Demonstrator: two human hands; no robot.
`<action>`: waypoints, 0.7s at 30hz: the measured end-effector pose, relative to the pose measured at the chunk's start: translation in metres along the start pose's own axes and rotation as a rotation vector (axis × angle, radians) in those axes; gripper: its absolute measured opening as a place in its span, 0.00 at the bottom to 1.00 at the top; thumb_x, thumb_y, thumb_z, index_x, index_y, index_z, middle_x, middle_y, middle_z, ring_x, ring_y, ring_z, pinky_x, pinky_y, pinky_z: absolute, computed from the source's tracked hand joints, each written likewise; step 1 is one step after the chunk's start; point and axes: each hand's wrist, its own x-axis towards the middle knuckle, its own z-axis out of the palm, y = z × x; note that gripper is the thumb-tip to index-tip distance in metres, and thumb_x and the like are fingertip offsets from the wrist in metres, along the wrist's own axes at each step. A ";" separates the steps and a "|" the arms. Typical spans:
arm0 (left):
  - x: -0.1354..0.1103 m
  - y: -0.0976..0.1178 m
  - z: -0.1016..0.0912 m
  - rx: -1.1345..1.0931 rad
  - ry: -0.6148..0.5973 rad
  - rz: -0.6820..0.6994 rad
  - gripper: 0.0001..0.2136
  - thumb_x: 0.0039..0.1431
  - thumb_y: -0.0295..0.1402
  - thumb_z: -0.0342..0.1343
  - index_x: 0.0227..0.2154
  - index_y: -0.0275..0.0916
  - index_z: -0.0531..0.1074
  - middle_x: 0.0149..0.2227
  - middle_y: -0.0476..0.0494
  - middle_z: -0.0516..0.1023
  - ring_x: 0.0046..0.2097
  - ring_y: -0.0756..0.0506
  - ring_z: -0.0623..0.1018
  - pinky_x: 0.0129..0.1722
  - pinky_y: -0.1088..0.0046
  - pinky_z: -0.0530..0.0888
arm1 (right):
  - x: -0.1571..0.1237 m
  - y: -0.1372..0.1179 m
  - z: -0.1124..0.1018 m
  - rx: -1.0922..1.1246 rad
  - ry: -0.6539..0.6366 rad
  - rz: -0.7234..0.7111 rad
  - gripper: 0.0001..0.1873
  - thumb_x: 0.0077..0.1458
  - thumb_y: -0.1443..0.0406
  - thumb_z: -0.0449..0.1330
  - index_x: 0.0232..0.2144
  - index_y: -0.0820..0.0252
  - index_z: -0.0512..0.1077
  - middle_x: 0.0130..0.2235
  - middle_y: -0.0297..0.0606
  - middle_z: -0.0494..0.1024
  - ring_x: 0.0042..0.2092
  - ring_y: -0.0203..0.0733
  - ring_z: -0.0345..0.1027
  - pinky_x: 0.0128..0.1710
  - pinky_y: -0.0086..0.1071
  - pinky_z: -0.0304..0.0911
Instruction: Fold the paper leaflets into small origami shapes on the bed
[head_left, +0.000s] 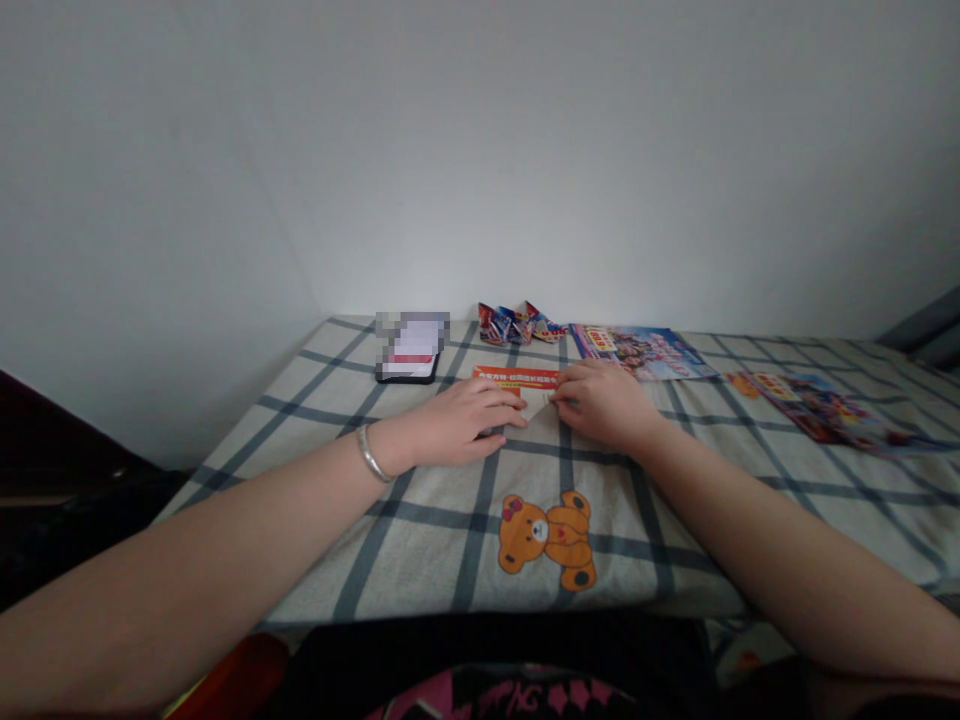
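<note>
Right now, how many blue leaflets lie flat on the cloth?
2 visible: one leaflet just beyond the right hand, another leaflet farther right. More could be hidden underneath.

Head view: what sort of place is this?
Probably a room in a home: a checked tablecloth with a printed teddy bear, a smartphone on it, and a plain wall behind.

The place looked like a room in a home. A checked cloth (420, 560) with a cartoon teddy bear (559, 540) printed near its front edge covered the table, a soft, domestic touch. A phone (409, 367) lay casually at the far left, and a plain pale wall (487, 150) rose directly behind.
</note>
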 end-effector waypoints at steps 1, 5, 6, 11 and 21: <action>0.000 0.000 0.000 -0.002 -0.001 -0.001 0.15 0.63 0.31 0.51 0.52 0.41 0.70 0.56 0.41 0.71 0.58 0.41 0.67 0.61 0.58 0.60 | 0.000 0.000 -0.001 -0.025 -0.016 0.023 0.11 0.55 0.67 0.58 0.34 0.59 0.81 0.41 0.44 0.80 0.44 0.51 0.70 0.45 0.41 0.63; 0.000 0.001 -0.001 0.003 -0.017 -0.017 0.14 0.64 0.31 0.51 0.51 0.41 0.70 0.57 0.41 0.71 0.59 0.41 0.67 0.61 0.59 0.61 | 0.001 0.000 -0.006 -0.136 -0.097 0.120 0.14 0.58 0.65 0.54 0.37 0.58 0.81 0.42 0.42 0.81 0.45 0.49 0.70 0.45 0.39 0.62; 0.000 0.001 -0.002 0.002 -0.021 -0.023 0.14 0.64 0.31 0.51 0.51 0.41 0.70 0.57 0.41 0.71 0.59 0.41 0.67 0.61 0.59 0.61 | 0.001 0.000 -0.007 -0.160 -0.116 0.145 0.15 0.59 0.65 0.53 0.37 0.58 0.80 0.42 0.42 0.81 0.45 0.49 0.70 0.45 0.38 0.62; 0.000 0.001 -0.003 -0.022 -0.023 -0.033 0.14 0.63 0.30 0.52 0.51 0.42 0.70 0.58 0.42 0.70 0.59 0.42 0.67 0.61 0.58 0.62 | -0.001 0.007 -0.008 -0.220 -0.136 0.196 0.17 0.60 0.64 0.51 0.38 0.58 0.80 0.43 0.42 0.81 0.44 0.47 0.72 0.41 0.36 0.62; -0.001 0.001 -0.004 -0.046 -0.010 -0.019 0.14 0.63 0.29 0.52 0.50 0.42 0.71 0.57 0.42 0.71 0.59 0.42 0.67 0.61 0.59 0.62 | -0.005 0.004 -0.002 -0.157 0.124 0.062 0.17 0.64 0.62 0.51 0.38 0.60 0.80 0.45 0.44 0.80 0.43 0.48 0.71 0.42 0.38 0.62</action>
